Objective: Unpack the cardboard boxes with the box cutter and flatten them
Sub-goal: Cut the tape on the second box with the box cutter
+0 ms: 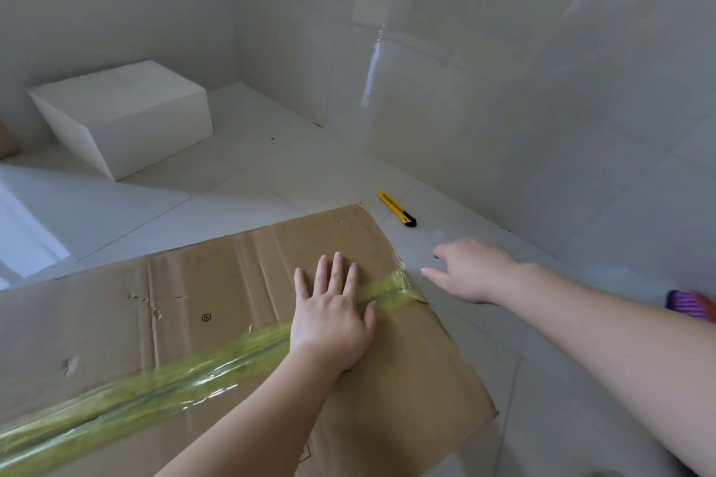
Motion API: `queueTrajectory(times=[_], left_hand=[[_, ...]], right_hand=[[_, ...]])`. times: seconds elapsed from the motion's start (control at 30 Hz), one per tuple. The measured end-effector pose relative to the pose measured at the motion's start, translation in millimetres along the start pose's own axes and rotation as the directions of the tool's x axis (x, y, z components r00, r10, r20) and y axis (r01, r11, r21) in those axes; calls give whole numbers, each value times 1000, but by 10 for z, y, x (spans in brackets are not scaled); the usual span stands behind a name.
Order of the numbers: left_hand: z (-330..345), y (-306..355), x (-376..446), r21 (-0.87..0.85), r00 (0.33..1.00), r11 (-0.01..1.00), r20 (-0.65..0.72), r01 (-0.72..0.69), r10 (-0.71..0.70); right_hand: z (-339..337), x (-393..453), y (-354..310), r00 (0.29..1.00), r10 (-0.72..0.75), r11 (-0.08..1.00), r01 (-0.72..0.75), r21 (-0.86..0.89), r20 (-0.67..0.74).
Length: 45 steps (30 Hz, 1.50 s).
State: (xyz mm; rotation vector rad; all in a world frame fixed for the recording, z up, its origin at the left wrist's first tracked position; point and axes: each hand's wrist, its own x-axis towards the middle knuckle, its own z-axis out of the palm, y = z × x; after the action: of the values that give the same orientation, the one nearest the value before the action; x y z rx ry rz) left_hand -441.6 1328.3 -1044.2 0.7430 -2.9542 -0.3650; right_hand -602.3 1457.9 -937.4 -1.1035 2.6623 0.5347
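left hand [332,316]: flat, fingers straight, palm down | right hand [470,270]: outstretched, fingers loose, holding nothing

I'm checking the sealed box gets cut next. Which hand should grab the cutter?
Right hand: free and nearest the box cutter. Left hand presses flat on the taped cardboard box.

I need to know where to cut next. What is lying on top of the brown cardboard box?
A strip of yellowish tape runs along the brown cardboard box. The left hand rests flat on it, covering part of the tape. The seam under tape and hand is hidden.
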Motion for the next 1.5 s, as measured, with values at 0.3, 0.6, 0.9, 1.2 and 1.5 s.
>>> queueTrajectory(times=[0.3,0.6,0.9,1.2,1.5], left_hand=[[165,612,487,24,997,997,-17,-70,70],[122,731,1330,78,987,984,-21,160,-158],[86,775,1398,45,973,975,-83,219,-215],[82,787,1379,49,969,969,-65,242,-238],[115,743,1389,29,973,976,-91,218,-214]], right_hand=[[637,553,696,999,-35,996,33,82,32],[1052,1919,1223,996,-93,964,89,250,6],[1136,3310,651,991,-51,865,105,490,-123],[1354,3627,662,998,-34,849,2,528,50],[1121,2523,728,940,-306,-276,-241,930,153]])
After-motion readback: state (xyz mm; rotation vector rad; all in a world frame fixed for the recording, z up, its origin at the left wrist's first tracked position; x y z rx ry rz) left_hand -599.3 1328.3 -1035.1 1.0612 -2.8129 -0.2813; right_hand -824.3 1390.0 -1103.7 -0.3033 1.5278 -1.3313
